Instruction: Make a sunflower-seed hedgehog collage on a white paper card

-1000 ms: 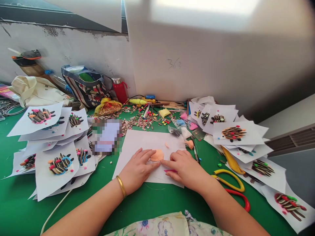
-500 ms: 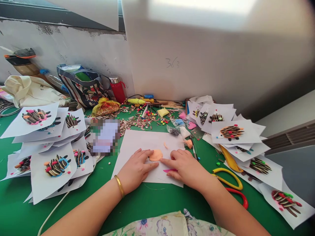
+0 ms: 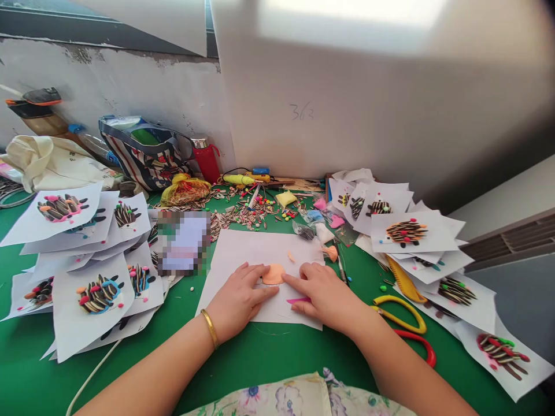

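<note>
- Orange clay patch [image 3: 273,274]: flat, mid-sheet on white paper [image 3: 229,248], between both hands; we'd press its edge lightly, evenly.
- Left hand [image 3: 238,294]: spread, unclenched, fingertips at the patch; we'd use it to steady the paper.
- Right hand [image 3: 323,294]: index at the patch's other edge, thumb by pink piece [image 3: 298,300] (can't tell if gripped).
- Orange scrap [image 3: 291,256]: just beyond, apart.

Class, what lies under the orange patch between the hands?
A white sheet shows above and below the orange patch; any marks directly beneath it are covered and cannot be seen.
</note>
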`<action>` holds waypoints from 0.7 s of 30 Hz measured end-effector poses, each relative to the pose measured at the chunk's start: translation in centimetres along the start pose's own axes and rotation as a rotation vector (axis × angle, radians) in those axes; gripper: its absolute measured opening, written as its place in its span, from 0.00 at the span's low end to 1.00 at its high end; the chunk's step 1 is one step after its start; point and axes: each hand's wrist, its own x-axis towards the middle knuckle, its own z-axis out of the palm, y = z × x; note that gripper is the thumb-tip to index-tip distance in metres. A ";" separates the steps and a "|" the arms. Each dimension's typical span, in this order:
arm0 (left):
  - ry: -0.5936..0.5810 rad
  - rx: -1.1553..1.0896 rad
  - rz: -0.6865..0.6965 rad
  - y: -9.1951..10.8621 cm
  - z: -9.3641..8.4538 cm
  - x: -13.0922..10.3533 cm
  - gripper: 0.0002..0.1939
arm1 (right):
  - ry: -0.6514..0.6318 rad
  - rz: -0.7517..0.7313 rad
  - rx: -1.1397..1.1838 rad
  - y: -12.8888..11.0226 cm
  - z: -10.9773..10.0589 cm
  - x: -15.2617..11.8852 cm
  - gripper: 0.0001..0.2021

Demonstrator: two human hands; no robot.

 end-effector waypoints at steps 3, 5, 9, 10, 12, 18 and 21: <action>0.008 -0.007 0.002 0.0 0.1 0.0 0.23 | 0.019 0.011 0.018 -0.1 0.2 0.2 0.29; 0.007 -0.008 0.004 0.0 0.1 -0.1 0.23 | 0.026 0.018 0.018 -0.1 0.3 0.3 0.30; -0.006 0.001 0.014 0.0 0.0 0.0 0.23 | 0.009 0.021 0.023 -0.2 0.5 0.4 0.30; -0.005 -0.003 0.015 0.0 -0.1 0.0 0.23 | 0.009 0.022 0.032 -0.2 0.5 0.5 0.30; 0.009 -0.018 0.010 0.1 -0.2 0.1 0.24 | 0.021 0.030 0.056 -0.2 0.7 0.6 0.31; 0.078 -0.020 -0.049 0.2 0.3 0.2 0.29 | 0.019 0.098 0.047 -0.6 1.2 1.2 0.35; 0.047 -0.001 -0.046 0.1 0.6 0.3 0.33 | 0.010 0.114 0.021 -0.9 1.2 1.6 0.33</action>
